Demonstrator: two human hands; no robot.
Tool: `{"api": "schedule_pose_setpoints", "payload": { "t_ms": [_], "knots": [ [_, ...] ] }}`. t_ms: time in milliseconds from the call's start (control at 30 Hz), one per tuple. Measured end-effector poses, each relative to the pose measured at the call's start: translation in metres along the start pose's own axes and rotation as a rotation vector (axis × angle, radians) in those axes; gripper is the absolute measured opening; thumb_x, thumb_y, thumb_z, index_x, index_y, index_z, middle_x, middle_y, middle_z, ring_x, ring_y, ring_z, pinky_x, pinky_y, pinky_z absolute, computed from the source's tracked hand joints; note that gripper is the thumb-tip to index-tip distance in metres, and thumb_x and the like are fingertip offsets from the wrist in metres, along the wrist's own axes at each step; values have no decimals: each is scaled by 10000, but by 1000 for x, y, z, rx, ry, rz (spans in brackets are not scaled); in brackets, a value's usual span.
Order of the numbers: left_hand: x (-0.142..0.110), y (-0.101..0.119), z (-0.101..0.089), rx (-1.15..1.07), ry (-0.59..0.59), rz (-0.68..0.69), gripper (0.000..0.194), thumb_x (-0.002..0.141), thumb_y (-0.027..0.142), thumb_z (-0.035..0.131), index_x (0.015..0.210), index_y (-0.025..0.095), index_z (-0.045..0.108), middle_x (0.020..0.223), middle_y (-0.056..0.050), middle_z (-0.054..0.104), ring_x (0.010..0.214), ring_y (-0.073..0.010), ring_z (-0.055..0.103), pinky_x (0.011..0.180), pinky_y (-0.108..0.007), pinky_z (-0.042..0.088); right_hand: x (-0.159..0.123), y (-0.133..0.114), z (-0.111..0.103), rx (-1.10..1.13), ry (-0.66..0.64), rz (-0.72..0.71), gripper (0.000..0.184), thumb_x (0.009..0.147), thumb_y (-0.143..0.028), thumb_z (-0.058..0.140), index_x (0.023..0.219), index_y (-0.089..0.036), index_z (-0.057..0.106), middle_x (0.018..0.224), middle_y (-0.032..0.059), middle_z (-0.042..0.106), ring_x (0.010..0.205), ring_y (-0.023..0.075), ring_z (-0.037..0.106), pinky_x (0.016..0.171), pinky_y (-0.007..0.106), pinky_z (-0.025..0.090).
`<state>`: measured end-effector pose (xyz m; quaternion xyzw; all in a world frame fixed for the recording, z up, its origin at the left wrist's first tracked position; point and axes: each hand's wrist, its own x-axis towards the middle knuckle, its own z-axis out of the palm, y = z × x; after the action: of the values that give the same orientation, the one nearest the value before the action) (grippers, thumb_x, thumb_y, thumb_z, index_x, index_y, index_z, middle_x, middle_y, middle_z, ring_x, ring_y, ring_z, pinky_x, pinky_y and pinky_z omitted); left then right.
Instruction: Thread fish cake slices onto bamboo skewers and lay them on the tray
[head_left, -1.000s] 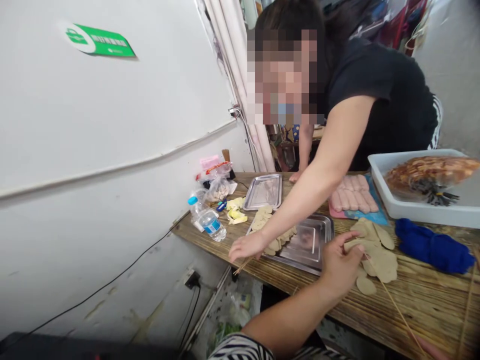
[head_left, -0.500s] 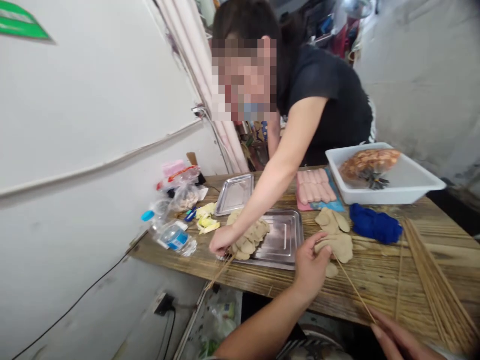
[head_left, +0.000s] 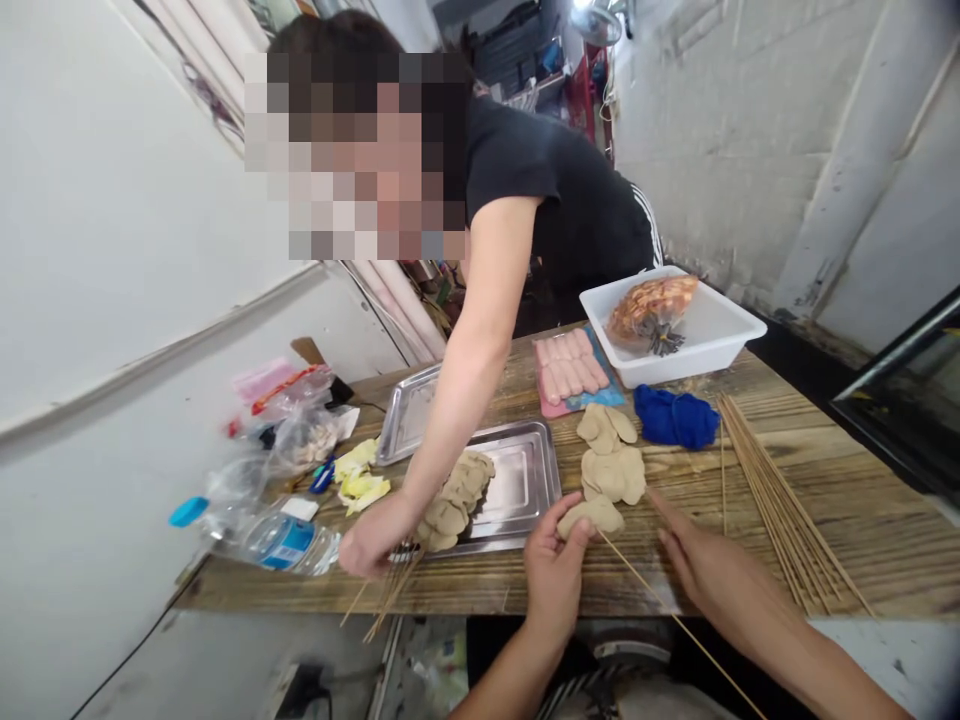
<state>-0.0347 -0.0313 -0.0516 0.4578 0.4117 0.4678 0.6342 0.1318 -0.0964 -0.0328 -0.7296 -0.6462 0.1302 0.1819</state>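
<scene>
My left hand (head_left: pixel 556 560) pinches a flat, oval, beige slice (head_left: pixel 592 516) between thumb and fingers. A thin wooden skewer (head_left: pixel 675 615) runs from that slice down past the table's front edge. My right hand (head_left: pixel 701 550) has its fingers stretched out, and the fingertips are at the right side of a loose pile of beige slices (head_left: pixel 613 474). Whether they touch it I cannot tell. More beige slices (head_left: pixel 604 428) lie just behind that pile. To the left, slices on skewers (head_left: pixel 457 500) rest on a metal tray (head_left: pixel 525 490).
Across the table a person (head_left: pixel 555 190) reaches a hand (head_left: pixel 379 535) to the tray's skewers. On the right lie loose skewers (head_left: pixel 787 500), a blue cloth (head_left: pixel 675 417), packed sausages (head_left: pixel 570 370) and a white tub (head_left: pixel 720 355). A water bottle (head_left: pixel 285 540) lies at the left.
My right hand has let go of the skewer and moved up to the loose slices. My left hand has drawn the skewered slice nearer, off the pile. The view has swung right.
</scene>
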Motion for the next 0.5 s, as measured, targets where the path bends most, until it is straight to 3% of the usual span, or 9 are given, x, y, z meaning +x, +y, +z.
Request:
{"api": "schedule_pose_setpoints", "payload": {
  "t_ms": [67, 167, 267, 333, 400, 433, 500],
  "knots": [
    [-1, 3, 1, -24, 10, -19, 418, 710, 314, 628, 1086, 147, 553, 960, -101, 655, 826, -181, 611, 761, -325, 490, 9, -2, -3, -53, -66, 37, 462, 885, -212, 302, 1312, -86, 426, 758, 156, 724, 660, 322, 682, 587, 450, 518],
    [-2, 10, 3, -71, 21, -29, 422, 708, 319, 628, 1087, 151, 544, 957, -94, 657, 841, -183, 612, 767, -327, 489, 3, -5, -8, 0, -22, 52, 461, 902, -301, 294, 1312, -142, 430, 826, 151, 715, 703, 310, 678, 625, 440, 508],
    [2, 20, 4, -90, 33, 4, 408, 718, 318, 614, 1084, 154, 537, 981, -94, 650, 864, -185, 608, 793, -336, 480, -17, -9, -8, 380, -70, 11, 451, 871, -438, 367, 1237, -211, 501, 876, 95, 686, 791, 238, 656, 709, 348, 501],
    [6, 26, 6, -69, 60, 31, 388, 717, 315, 613, 1063, 153, 551, 1003, -96, 642, 884, -186, 603, 805, -329, 473, -30, -12, -5, 697, -270, 89, 482, 852, -496, 362, 1213, -210, 506, 662, 27, 625, 530, 172, 615, 479, 260, 487],
    [10, 32, 8, -21, 80, 62, 354, 715, 307, 611, 1032, 153, 577, 1010, -93, 639, 891, -183, 597, 813, -315, 465, -39, -14, 0, 968, -415, 234, 508, 822, -545, 389, 1190, -216, 510, 598, -15, 564, 384, 119, 529, 340, 210, 399],
    [11, 35, 9, 7, 78, 86, 332, 717, 300, 607, 1014, 154, 590, 1001, -89, 641, 885, -179, 595, 814, -310, 461, -41, -15, 3, 1078, -450, 287, 494, 818, -551, 401, 1160, -219, 528, 592, -19, 562, 357, 103, 503, 326, 199, 382],
    [12, 40, 12, 46, 57, 156, 281, 731, 284, 588, 982, 161, 614, 978, -77, 647, 870, -172, 590, 813, -303, 456, -44, -14, 8, 1231, -400, 387, 429, 816, -543, 424, 1069, -237, 586, 588, -10, 577, 357, 95, 494, 316, 189, 372]
  ]
}}
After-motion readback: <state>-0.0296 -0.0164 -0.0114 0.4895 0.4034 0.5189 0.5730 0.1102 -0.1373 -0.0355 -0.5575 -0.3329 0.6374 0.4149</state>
